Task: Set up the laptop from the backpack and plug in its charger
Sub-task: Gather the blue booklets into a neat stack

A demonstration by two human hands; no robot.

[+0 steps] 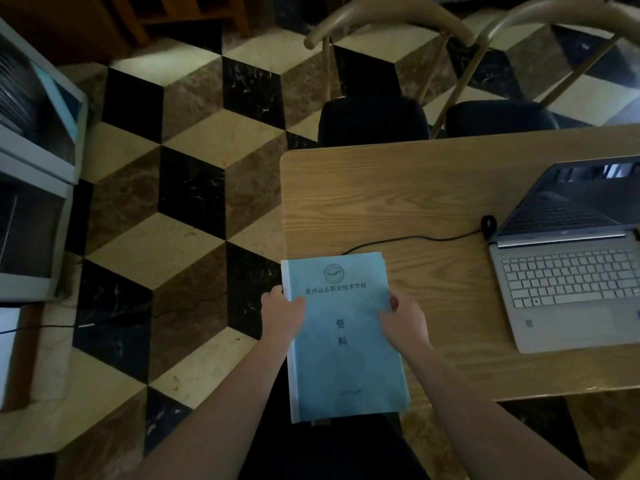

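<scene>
A silver laptop [568, 275] stands opened on the wooden table [381, 195] at the right, its screen dark. A black charger cable [412, 239] runs from the laptop's left side across the table toward the table's left edge and passes under a blue booklet. I hold that blue booklet [343, 341] with printed characters over the table's near left corner. My left hand [282, 315] grips its left edge, thumb on the cover. My right hand [405, 320] grips its right edge, thumb on top. The backpack is not in view.
Two chairs with black seats [374, 119] and curved tan backs stand behind the table. A grey cabinet with glass panels [34, 174] stands at the left. A cable [114, 320] trails over the checkered floor. Something dark lies under the booklet near my lap.
</scene>
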